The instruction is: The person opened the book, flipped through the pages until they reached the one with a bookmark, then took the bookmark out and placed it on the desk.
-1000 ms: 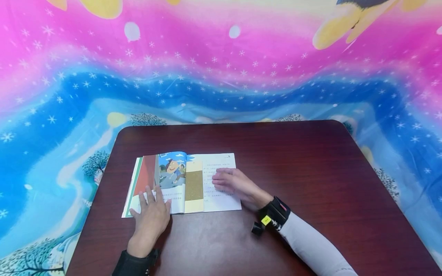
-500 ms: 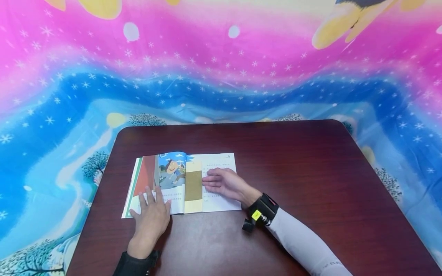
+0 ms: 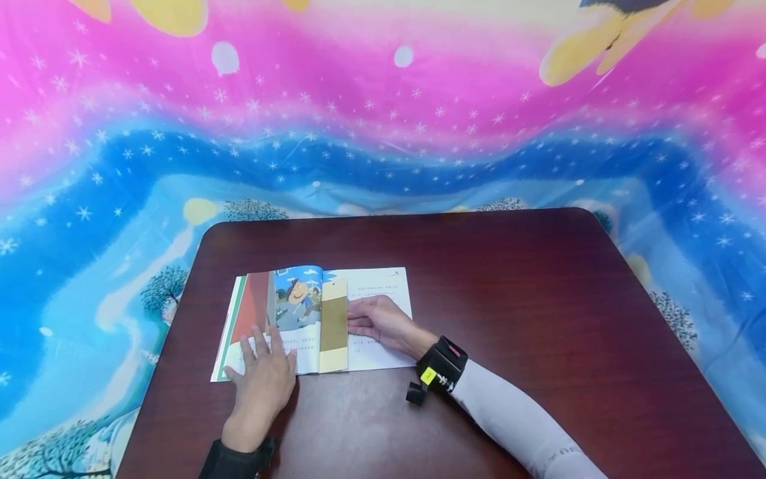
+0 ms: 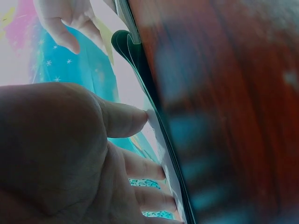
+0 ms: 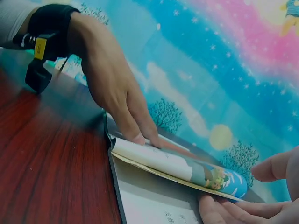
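An open picture book [image 3: 380, 283] lies on the table, with a cartoon figure on its left side and printed text on its right. My left hand [image 3: 261, 382] rests with spread fingers on the left pages; the left wrist view shows its thumb [image 4: 126, 120] against the paper. Near the spine, a page with an olive-brown block [image 3: 333, 322] stands partly raised. Fingers of my right hand [image 3: 383, 322] reach under that page's free edge. In the right wrist view, fingers [image 5: 219, 211] touch the page from beneath while the thumb [image 5: 273, 169] stays above, apart from it.
The dark reddish-brown table [image 3: 509, 286] has rounded far corners. Behind it hangs a pink and blue cloth [image 3: 383, 153] with snowflakes and trees. Black bands circle both wrists; a small black piece [image 3: 416, 392] hangs from the right band [image 3: 443, 362].
My right hand has moved left across the text page to the raised page's edge, its fingers now beneath it. That page has lifted slightly toward the spine. The left hand stays in place.
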`<act>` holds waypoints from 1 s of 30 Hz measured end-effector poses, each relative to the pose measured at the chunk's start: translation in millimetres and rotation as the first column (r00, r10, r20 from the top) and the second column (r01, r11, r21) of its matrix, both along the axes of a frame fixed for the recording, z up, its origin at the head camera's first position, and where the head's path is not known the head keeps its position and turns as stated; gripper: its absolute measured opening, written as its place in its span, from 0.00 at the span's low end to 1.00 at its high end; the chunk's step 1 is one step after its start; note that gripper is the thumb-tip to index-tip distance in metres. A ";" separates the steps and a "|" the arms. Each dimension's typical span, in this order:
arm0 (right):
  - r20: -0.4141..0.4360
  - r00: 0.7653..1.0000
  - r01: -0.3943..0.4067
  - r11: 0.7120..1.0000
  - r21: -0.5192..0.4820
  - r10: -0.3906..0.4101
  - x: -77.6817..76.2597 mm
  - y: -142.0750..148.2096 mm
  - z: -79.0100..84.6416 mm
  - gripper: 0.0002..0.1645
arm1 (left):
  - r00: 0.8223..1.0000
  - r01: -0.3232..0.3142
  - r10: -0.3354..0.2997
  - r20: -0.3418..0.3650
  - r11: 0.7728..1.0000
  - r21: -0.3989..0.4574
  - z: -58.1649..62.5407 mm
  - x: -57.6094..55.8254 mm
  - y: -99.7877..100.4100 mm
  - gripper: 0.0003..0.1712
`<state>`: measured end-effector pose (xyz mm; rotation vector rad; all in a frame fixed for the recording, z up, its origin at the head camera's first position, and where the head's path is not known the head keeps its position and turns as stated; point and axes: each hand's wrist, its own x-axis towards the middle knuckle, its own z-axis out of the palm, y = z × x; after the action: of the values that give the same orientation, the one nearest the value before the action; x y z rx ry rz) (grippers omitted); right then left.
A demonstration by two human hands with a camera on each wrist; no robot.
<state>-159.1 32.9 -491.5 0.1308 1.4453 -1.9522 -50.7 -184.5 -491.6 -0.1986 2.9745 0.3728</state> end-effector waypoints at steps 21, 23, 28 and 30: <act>-0.091 0.993 -0.045 0.964 0.261 0.071 -13.7 -11.5 -7.2 0.12 | 1.000 0.002 -0.002 0.005 1.000 -0.011 0.6 -1.4 0.3 0.42; -0.089 0.994 -0.043 0.967 0.251 0.067 -14.7 -6.8 -6.9 0.13 | 1.000 0.002 -0.002 0.007 1.000 -0.008 0.7 -1.4 0.6 0.42; -0.085 0.995 -0.034 0.966 0.256 0.058 -17.0 11.7 -3.9 0.14 | 1.000 0.000 0.000 0.017 1.000 -0.009 -0.1 -1.9 0.5 0.42; -0.090 0.995 -0.018 0.961 0.275 0.044 -18.4 22.3 -2.1 0.15 | 1.000 0.001 -0.001 0.021 1.000 -0.009 -0.2 -1.9 0.4 0.42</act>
<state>-177.6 55.2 -493.6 0.1397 1.7664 -1.7449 -52.6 -184.1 -491.8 -0.2011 2.9562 0.3550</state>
